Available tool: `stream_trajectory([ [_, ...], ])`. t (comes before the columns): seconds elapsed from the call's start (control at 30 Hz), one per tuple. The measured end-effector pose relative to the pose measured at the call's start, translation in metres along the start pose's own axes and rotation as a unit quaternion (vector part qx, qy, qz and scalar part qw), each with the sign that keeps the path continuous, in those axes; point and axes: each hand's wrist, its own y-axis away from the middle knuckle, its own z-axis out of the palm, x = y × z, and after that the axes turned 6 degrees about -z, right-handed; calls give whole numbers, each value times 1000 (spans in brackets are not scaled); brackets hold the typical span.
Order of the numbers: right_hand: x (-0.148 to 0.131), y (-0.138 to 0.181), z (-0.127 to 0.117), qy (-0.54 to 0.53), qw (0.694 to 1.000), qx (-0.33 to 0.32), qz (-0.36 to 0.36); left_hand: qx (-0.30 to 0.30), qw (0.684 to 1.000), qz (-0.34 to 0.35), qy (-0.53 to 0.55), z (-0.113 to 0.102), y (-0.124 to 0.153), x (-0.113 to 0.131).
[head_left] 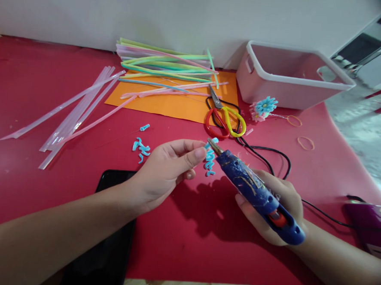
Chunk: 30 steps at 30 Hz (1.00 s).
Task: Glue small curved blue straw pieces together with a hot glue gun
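Note:
My left hand point(172, 167) pinches a short piece of blue pipe cleaner point(214, 140) between thumb and fingertips. Wrapped around a dark blue hot glue gun point(249, 185), my right hand point(280, 208) keeps its metal nozzle at that piece; whether they touch I cannot tell. Several curled blue pipe cleaner bits point(210, 161) lie on the red tabletop point(177, 249) just beyond the nozzle. More blue bits point(141, 148) sit left of my left hand, near a thin wire with a blue wrapped end point(144, 127).
Scissors point(226, 119) with red and yellow handles lie by an orange sheet point(141, 101) bearing pipe cleaners point(169, 66). Clear plastic sleeves point(72, 114) are at left, a pink bin point(277, 87) and blue flower point(266, 105) at right. A black tablet-like slab point(107, 240) lies under my left forearm.

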Motion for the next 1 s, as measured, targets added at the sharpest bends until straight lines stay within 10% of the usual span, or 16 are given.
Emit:
stream_trajectory([
  [1.0,-2,1,0,-3,1000,-18,2,-27,1000,7,12,-5,-3,-4],
])
